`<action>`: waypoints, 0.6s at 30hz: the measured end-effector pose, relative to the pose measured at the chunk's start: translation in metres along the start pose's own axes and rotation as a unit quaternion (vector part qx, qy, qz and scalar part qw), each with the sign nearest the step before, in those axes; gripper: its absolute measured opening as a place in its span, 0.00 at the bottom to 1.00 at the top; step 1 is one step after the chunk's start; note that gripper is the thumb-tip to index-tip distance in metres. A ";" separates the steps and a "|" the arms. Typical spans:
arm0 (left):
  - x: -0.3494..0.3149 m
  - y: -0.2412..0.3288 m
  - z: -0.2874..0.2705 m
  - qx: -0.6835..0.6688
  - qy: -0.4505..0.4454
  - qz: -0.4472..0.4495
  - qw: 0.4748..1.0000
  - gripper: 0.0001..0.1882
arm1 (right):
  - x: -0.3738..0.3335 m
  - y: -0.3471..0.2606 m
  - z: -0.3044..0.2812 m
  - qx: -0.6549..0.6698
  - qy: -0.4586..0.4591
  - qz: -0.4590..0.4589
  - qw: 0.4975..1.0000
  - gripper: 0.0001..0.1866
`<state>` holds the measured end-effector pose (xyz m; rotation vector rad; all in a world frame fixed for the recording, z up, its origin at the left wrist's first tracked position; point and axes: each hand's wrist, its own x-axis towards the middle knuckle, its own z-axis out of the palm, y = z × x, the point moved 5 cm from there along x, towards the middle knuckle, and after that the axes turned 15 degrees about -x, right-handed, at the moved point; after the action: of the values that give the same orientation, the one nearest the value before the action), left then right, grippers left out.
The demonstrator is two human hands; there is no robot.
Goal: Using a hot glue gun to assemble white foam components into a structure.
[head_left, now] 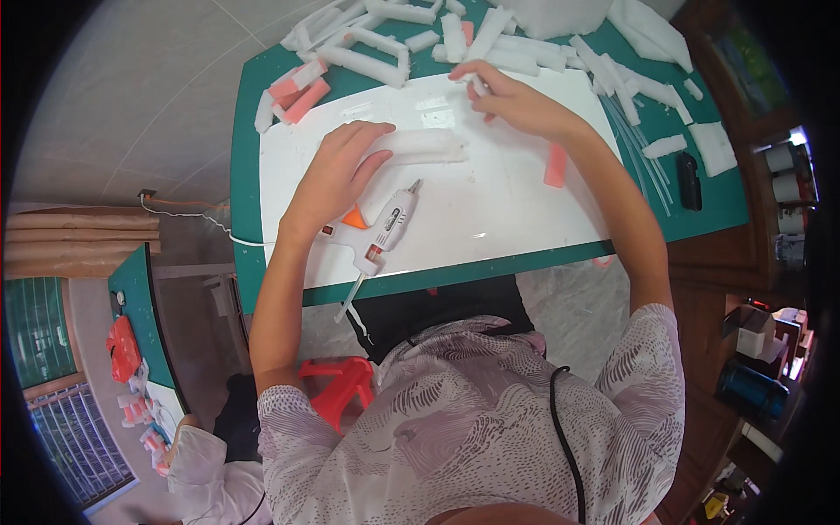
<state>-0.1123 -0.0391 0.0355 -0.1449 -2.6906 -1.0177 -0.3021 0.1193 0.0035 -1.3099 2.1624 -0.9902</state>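
Note:
My left hand (337, 171) lies over the left end of a white foam block (429, 147) on the white board, thumb at its near side and fingers at its far side. Beyond the block's right end, my right hand (512, 98) is raised with its fingers curled round a small white piece (475, 86), which looks like foam and is partly hidden. A white hot glue gun (392, 220) with an orange trigger rests on the board below my left hand, its nozzle pointing up toward the block. A clear glue stick juts from its back end.
White foam strips (367, 66) and pink foam pieces (306, 101) are heaped along the green table's far edge. A pink strip (555, 166) lies under my right forearm. Thin clear sticks (643, 162) and a black tool (689, 182) lie at the right. Another person (214, 472) is at lower left.

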 end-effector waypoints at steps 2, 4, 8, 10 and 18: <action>-0.001 -0.001 -0.001 -0.001 0.006 -0.002 1.000 0.15 | -0.015 0.004 -0.002 0.002 -0.034 0.005 0.999 0.18; -0.001 -0.002 -0.002 -0.003 0.012 -0.003 1.000 0.15 | -0.027 0.006 -0.001 0.002 -0.068 0.011 0.998 0.18; -0.002 0.000 -0.003 0.037 0.015 0.011 0.999 0.15 | -0.043 -0.002 0.001 -0.057 -0.023 0.000 0.998 0.19; -0.003 0.002 -0.004 0.040 0.017 0.012 0.999 0.15 | -0.048 -0.009 0.000 -0.067 0.001 0.002 0.998 0.20; -0.005 -0.001 -0.003 -0.014 0.030 -0.006 0.999 0.14 | -0.053 -0.009 0.013 0.067 0.079 0.006 0.995 0.20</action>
<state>-0.1069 -0.0418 0.0360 -0.1022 -2.6270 -1.0456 -0.2631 0.1592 0.0015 -1.1893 2.1733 -1.2494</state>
